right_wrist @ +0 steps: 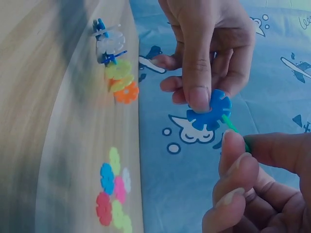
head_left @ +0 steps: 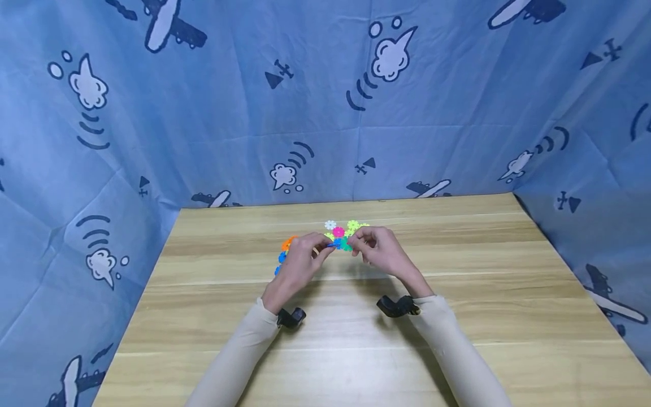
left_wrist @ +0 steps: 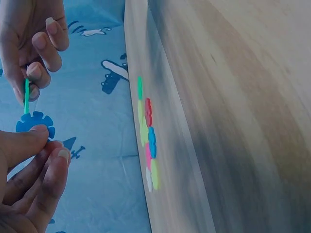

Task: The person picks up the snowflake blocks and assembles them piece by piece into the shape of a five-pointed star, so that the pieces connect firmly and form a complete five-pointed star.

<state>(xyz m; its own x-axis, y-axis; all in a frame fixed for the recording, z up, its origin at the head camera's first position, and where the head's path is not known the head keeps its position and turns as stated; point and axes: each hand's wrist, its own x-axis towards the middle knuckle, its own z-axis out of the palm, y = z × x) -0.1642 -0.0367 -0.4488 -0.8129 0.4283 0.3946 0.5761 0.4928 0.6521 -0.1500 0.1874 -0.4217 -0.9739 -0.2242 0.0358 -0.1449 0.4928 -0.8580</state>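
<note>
My left hand [head_left: 304, 257] pinches a blue snowflake-shaped plastic disc [left_wrist: 36, 124] between thumb and fingers, its notched rim showing. Facing it, my right hand [head_left: 380, 249] holds a green disc [head_left: 346, 244] of the same kind between thumb and forefinger. In the right wrist view the green disc [right_wrist: 231, 124] is seen edge-on, its edge at a notch of the blue disc [right_wrist: 214, 111]. Both discs are held up above the table, and fingers hide part of each.
Several loose discs, among them a red one [right_wrist: 103, 208], a pink one [head_left: 338, 232] and a white one [head_left: 330, 224], lie on the wooden table [head_left: 346, 350] beyond my hands. Left of them is a group with an orange disc [right_wrist: 127, 92] and joined white and blue ones. A patterned blue curtain [head_left: 325, 113] hangs behind.
</note>
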